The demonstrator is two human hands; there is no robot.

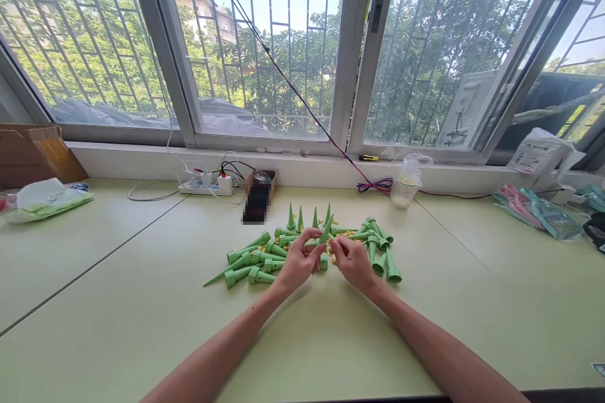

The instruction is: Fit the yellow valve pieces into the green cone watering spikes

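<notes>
Between the fingers of my left hand point(301, 259) is a green plastic cone spike point(326, 230), its tip pointing up. My right hand point(350, 259) is closed in a pinch just to its right; whatever its fingertips hold is too small to make out. A green ribbed cap point(324, 262) sits on the table between my hands. Several green spikes with caps point(248, 259) lie in a pile to the left. More green spikes point(380, 249) lie on the right, with wide ends toward me. Small yellow pieces point(334, 249) are scattered behind my fingers, near several upright green cones point(290, 217).
A power strip point(205, 186) with cables and a small box point(269, 179) stand near the window sill. A plastic cup with a bag point(405, 189) is at the back right. Bagged items point(539, 211) lie far right, and a green-white packet point(50, 200) far left.
</notes>
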